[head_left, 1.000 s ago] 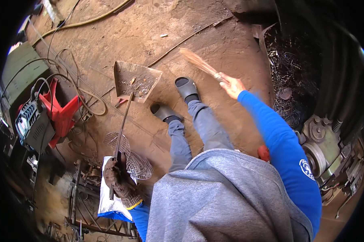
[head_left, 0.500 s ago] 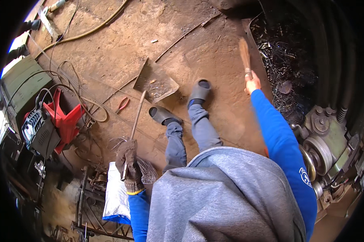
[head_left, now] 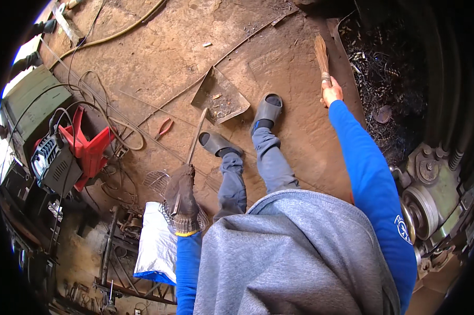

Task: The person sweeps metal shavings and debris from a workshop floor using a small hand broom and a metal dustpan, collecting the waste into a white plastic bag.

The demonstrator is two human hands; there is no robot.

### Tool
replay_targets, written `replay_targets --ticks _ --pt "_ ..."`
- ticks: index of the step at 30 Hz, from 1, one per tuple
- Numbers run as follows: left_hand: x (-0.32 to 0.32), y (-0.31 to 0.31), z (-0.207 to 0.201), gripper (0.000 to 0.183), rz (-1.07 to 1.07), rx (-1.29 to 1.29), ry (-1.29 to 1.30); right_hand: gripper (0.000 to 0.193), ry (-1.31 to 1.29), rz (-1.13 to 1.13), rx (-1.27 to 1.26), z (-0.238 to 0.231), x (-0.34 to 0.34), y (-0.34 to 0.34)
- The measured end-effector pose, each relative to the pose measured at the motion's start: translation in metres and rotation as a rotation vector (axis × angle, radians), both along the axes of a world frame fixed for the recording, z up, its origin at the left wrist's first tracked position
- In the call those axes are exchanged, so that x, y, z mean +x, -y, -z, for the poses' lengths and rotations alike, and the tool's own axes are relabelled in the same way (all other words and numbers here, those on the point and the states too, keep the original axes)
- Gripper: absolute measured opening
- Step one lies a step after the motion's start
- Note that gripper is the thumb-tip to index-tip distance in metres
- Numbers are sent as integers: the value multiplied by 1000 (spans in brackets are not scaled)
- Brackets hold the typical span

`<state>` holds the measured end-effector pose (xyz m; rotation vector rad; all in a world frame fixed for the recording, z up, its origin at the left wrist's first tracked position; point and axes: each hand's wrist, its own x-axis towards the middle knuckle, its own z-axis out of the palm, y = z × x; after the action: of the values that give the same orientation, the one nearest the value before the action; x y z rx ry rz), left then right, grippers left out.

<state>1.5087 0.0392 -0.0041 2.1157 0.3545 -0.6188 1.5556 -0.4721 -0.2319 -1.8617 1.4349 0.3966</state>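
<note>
Our right hand (head_left: 332, 93) closes fully around the bound grip of the short broom (head_left: 322, 56) at upper right of the frame, bristles pointing up and slightly left. Our gloved left hand (head_left: 180, 202), left of centre, wraps the long handle of the dustpan (head_left: 209, 86), which slants up and slightly right to the pan at upper centre. From the broom, the pan lies left and lower, well apart. It holds loose debris (head_left: 216, 96); we cannot see inside the white sack (head_left: 155, 244) at lower left.

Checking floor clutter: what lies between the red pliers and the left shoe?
The dustpan handle, held in the left hand, crosses between pliers and shoe in the head view.
</note>
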Motion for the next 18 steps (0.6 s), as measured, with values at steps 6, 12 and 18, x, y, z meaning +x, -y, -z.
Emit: replay_targets --ticks 6,12,18 --pt "14 7 15 25 41 39 0 54 -8 198 242 25 11 -85" --pt "27 8 19 25 79 32 -19 63 -35 90 106 67 -26 -115" --pt "30 10 17 25 92 41 -30 61 -110 97 143 16 -7 -105"
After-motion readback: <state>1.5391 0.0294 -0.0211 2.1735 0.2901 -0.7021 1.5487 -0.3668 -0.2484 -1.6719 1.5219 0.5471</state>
